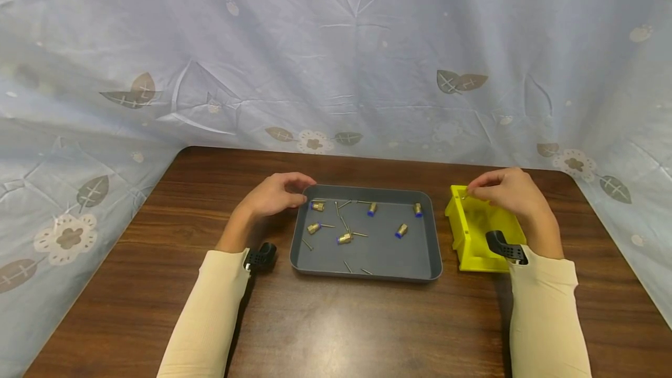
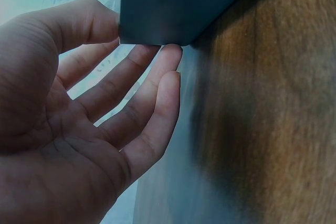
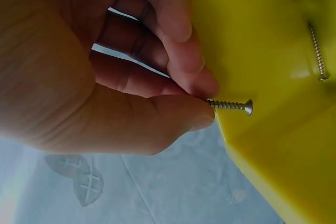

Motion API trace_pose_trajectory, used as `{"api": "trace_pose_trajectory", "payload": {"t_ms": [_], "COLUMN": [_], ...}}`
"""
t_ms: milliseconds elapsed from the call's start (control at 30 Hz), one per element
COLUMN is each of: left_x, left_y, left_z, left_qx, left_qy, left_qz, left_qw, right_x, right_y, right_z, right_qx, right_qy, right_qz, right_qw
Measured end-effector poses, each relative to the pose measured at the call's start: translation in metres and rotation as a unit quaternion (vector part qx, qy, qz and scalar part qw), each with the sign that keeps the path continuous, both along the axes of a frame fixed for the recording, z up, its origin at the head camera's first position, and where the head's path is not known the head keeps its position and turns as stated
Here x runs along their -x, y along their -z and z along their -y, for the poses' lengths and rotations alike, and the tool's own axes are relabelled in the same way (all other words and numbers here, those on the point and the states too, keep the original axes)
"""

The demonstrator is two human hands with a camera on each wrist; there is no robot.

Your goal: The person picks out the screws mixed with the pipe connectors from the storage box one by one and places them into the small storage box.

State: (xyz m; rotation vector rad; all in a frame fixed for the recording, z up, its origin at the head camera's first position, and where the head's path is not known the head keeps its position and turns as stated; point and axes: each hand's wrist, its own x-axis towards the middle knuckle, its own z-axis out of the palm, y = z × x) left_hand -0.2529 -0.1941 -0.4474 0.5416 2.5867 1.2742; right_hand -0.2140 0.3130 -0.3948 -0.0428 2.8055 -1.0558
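My left hand (image 1: 273, 194) holds the far left corner of a grey tray (image 1: 367, 276); the left wrist view shows the thumb at the rim and curved fingers (image 2: 157, 98) round the corner. Inside the tray lie several screws (image 1: 343, 223) and several brass push-in fittings with blue collars (image 1: 401, 230). My right hand (image 1: 511, 191) is over the far side of a yellow bin (image 1: 467, 249). Between thumb and forefinger it pinches a screw (image 3: 233, 105), head pointing away from the fingers. Another screw (image 3: 317, 51) lies inside the bin.
Both containers stand on a dark wooden table (image 1: 378, 331), the bin to the right of the tray with a gap between. A pale patterned curtain (image 1: 336, 63) hangs behind the table and along its sides. Each wrist wears a black camera strap (image 1: 261, 256).
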Motion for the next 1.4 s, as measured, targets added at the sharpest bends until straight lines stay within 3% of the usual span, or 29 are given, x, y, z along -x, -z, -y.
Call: {"api": "trace_pose_trajectory", "payload": {"t_ms": [1133,1400], "left_x": [-0.0019,-0.0014], "left_y": [-0.0035,-0.0012], "left_z": [0.0000,-0.0004], "left_qx": [0.005,0.004], "left_qy": [-0.001,0.001], "left_qz": [-0.002,-0.003], "left_qw": [1.0000,1.0000], "right_x": [0.0010,0.0004], "right_y": [-0.0027,-0.0037], "right_z": [-0.0010,0.0022], "right_qx": [-0.013,0.028], "right_qy": [-0.006,-0.010], "right_qz": [-0.013,-0.009], "right_qw": [0.9998,0.9995]}}
